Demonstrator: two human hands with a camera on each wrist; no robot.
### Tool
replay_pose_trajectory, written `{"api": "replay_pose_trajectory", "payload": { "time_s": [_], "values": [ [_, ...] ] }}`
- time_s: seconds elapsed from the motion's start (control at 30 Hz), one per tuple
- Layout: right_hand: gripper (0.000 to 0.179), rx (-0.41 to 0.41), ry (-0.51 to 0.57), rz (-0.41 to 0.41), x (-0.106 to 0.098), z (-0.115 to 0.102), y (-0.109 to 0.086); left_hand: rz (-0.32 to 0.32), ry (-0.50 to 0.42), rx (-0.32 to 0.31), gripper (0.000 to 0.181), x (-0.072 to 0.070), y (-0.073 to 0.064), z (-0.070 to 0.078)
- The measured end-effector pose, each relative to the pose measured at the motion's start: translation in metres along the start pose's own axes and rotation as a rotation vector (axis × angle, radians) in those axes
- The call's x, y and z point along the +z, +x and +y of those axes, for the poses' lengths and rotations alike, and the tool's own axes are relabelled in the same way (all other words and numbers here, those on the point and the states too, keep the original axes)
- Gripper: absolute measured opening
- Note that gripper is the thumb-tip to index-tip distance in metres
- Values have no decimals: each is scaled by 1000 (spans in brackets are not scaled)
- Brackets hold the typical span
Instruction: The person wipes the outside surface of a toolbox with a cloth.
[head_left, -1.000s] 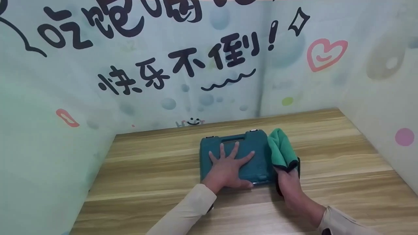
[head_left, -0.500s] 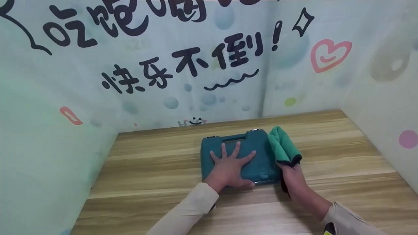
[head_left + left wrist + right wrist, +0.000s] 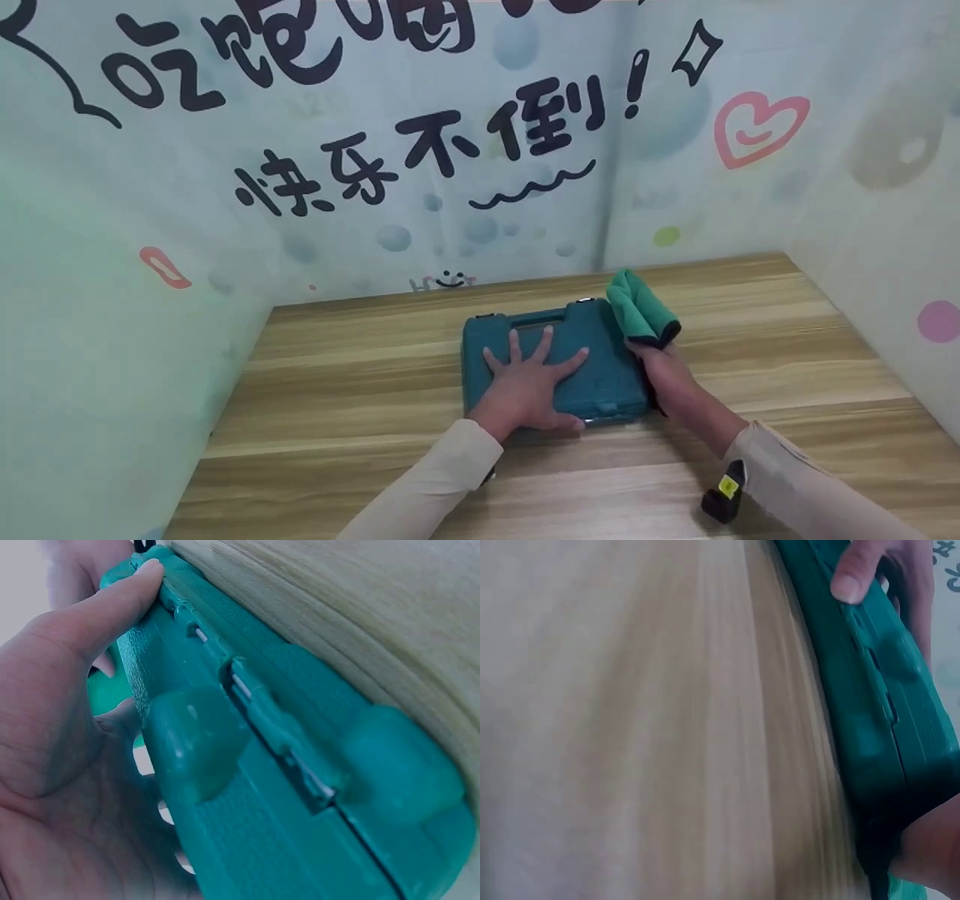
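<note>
A dark teal hard plastic case (image 3: 604, 379) lies flat on the table, its handle and latches on the far side. My left hand (image 3: 521, 390) presses on its lid, palm down and fingers spread. In the left wrist view, the left thumb (image 3: 124, 604) rests along the case's near edge, where metal hinge pins show. My right hand (image 3: 667, 375) holds a folded green cloth (image 3: 641, 307) with black edging against the case's right side. The cloth covers most of the right fingers.
The wood-grain table (image 3: 352, 405) reaches back to a printed wall sheet (image 3: 525, 217), with side walls at left and right. A black strap piece with a yellow label (image 3: 727, 487) hangs at the right wrist.
My right hand shifted slightly right, then moved with the cloth toward the far end of the case's right side. The left hand and the case stay in place.
</note>
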State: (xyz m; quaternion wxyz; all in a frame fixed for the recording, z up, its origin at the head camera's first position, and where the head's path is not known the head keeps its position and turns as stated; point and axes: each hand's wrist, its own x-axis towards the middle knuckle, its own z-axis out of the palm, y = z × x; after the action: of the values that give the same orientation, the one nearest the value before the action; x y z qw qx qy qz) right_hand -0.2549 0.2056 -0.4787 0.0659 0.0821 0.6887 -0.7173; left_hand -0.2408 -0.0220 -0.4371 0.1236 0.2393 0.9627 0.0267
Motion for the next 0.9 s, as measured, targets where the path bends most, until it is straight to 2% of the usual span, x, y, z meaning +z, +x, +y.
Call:
{"api": "replay_pose_trajectory", "payload": {
  "time_s": [0.13, 0.5, 0.9],
  "values": [
    [80, -27, 6, -56, -1, -3, 12, -1, -3, 1, 99, 0, -1, -1],
    [73, -56, -38, -86, -3, -11, 39, 14, -12, 11, 100, -1, 1, -2],
    [76, -73, -117, -91, -2, -13, 50, 11, -10, 15, 99, 2, -1, -2]
  ]
}}
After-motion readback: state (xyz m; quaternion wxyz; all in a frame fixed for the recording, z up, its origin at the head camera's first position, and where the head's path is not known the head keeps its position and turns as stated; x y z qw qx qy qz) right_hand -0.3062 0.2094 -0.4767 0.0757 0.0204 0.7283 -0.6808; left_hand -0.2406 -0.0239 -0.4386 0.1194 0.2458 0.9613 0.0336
